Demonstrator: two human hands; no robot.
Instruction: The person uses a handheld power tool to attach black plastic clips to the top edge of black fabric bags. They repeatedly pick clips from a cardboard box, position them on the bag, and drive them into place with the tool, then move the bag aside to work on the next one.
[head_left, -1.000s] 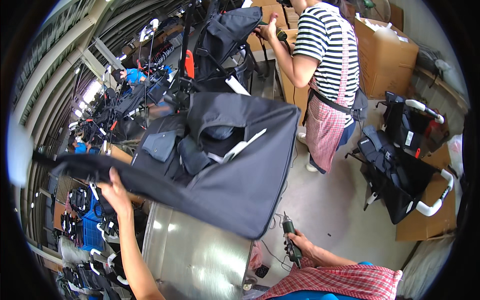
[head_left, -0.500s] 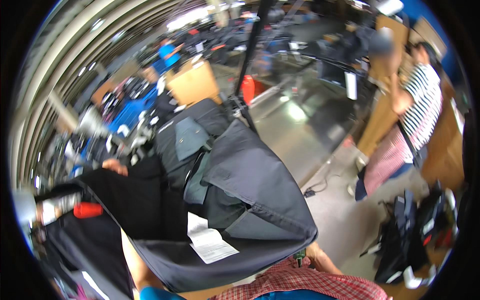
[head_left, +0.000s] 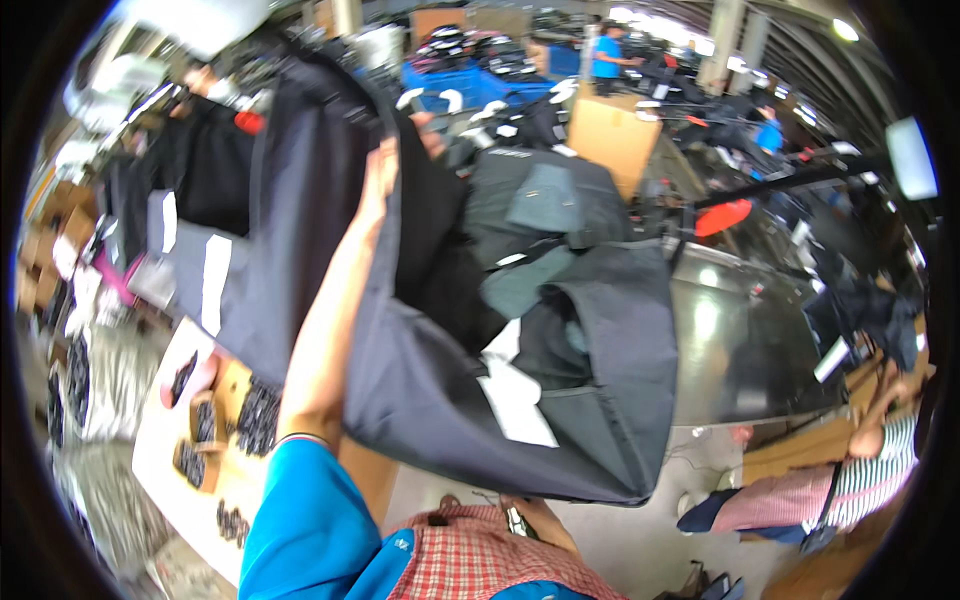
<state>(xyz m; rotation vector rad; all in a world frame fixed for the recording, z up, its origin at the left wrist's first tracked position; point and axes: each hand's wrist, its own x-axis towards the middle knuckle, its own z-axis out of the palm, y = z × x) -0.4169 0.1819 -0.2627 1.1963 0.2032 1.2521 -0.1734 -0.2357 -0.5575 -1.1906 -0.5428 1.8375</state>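
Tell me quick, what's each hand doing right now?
Left hand: closed on an edge of the dark fabric.
Right hand: closed around a green tool, partly hidden.

The left hand point(head_left: 382, 172) is curled, its arm point(head_left: 328, 318) outstretched ahead, while the right hand point(head_left: 530, 515) sits low.

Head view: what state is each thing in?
Dark fabric: spread, held up at one side
White paper: creased, lying on the fabric
Left hand: gripping the fabric's edge
Right hand: apparently around a green tool, partly hidden
Small carton: open, holding black parts
Tall cardboard box: upright
Red-checked apron: worn
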